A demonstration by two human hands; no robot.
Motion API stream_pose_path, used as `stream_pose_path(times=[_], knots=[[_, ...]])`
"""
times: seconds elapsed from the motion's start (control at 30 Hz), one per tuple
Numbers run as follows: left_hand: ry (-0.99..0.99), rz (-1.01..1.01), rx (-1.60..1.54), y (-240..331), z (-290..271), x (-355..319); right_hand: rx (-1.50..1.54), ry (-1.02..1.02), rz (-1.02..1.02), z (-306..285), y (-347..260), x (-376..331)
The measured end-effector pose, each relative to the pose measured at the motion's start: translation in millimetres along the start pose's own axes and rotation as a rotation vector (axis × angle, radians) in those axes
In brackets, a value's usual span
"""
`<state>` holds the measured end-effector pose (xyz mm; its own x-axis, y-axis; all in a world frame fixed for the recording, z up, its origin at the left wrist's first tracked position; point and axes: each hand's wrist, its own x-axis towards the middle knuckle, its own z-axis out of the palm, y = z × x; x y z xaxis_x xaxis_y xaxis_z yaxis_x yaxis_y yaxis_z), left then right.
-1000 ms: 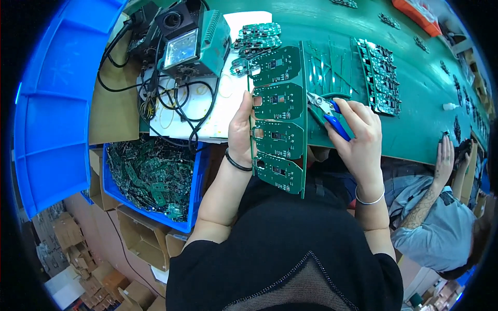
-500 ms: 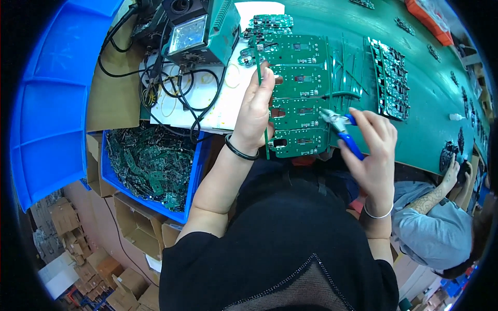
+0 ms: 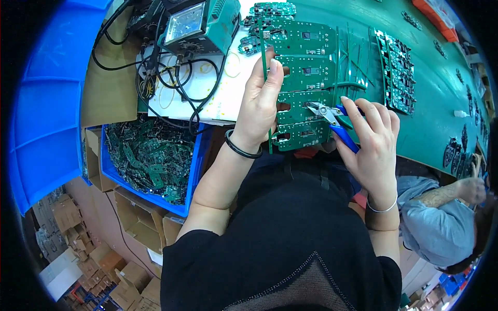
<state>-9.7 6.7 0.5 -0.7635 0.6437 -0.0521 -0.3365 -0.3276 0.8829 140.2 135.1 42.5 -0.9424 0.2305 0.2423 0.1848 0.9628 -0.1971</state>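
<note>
A green circuit board panel, made of several joined boards, is gripped by my left hand along its left side strip, with the thumb on top. My right hand is closed around a pair of side cutters with blue handles. The metal jaws of the cutters lie over the lower right part of the panel, near the seam between its two nearest boards. Whether the jaws touch the board I cannot tell. Thin cut-off green strips lie on the table just right of the panel.
A stack of populated boards stands on the green table to the right. At the left are a soldering station with tangled cables and a blue bin of board pieces. A co-worker sits at the right.
My right hand has brought the cutters' jaws from the panel's right edge leftward over the board. The left hand keeps its hold. The co-worker's hand at the right has moved.
</note>
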Motion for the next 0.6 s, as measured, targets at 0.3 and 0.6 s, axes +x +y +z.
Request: stream_pose_path(times=[0.3, 0.6], knots=[[0.013, -0.025, -0.008, 1, 2, 1, 0.112, -0.042, 0.033, 9, 8, -5], [0.028, -0.009, 0.001, 0, 2, 2, 0.016, 0.018, -0.016, 3, 4, 3]])
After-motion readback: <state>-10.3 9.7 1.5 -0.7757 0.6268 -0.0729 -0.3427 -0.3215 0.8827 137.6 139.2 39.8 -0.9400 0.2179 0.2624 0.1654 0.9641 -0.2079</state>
